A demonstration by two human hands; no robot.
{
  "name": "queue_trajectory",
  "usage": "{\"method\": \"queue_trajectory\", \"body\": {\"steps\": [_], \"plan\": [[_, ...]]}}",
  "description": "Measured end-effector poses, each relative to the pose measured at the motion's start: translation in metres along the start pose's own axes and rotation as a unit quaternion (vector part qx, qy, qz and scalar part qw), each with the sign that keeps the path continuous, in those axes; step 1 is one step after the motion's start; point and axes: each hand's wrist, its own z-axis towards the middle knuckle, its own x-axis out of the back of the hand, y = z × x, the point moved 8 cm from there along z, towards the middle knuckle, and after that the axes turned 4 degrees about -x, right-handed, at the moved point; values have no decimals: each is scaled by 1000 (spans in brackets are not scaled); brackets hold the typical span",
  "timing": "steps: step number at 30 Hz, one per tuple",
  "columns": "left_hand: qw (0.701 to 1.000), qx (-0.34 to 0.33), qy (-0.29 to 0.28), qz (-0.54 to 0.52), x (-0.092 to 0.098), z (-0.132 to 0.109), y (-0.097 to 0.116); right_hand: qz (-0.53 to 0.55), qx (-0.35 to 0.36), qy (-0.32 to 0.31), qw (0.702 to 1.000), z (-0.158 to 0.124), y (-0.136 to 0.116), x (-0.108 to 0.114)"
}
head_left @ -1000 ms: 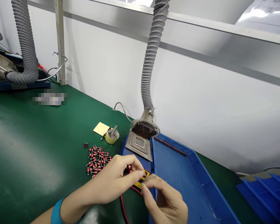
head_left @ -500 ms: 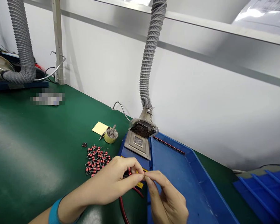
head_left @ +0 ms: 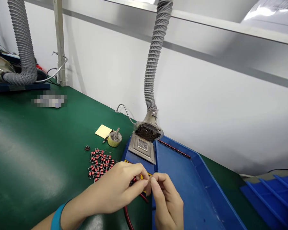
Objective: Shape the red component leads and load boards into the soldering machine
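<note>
My left hand, with a blue wristband, has thumb and index finger pinched together. My right hand pinches right beside it, the fingertips of both almost meeting. Whatever lies between them is too small or hidden to make out. Some red and black shows below the left fingers, and I cannot tell whether that hand holds it. Left of this hand a pile of small red-and-black wire-legged components lies on the green table; a single component sits apart. Behind the hands stands a blue solder pot with a metal top plate.
A fume hose ends in a round hood above the pot. On the right lies a blue tray with a row of red-and-black components along its back edge. A yellow tub, a pen and a yellow notepad stand behind the pile.
My right hand has turned and drawn in slightly to the left, its fingers more upright. My left hand keeps its pinch almost in place. The pile looks unchanged.
</note>
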Motion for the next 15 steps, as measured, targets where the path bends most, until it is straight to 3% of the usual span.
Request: {"method": "queue_trajectory", "body": {"steps": [2, 5, 10, 15], "plan": [[1000, -12, 0, 2, 0, 0, 2, 81, -19, -37, 996, 4, 6, -2], [1000, -9, 24, 8, 4, 0, 2, 130, 17, -41, 991, 4, 4, 2], [999, -8, 41, -31, 8, 0, 2, 37, 87, 73, 993, -4, -6, 17], [999, -23, 42, -3, 8, -1, 3, -55, 189, 15, 980, -3, -23, 11]]}}
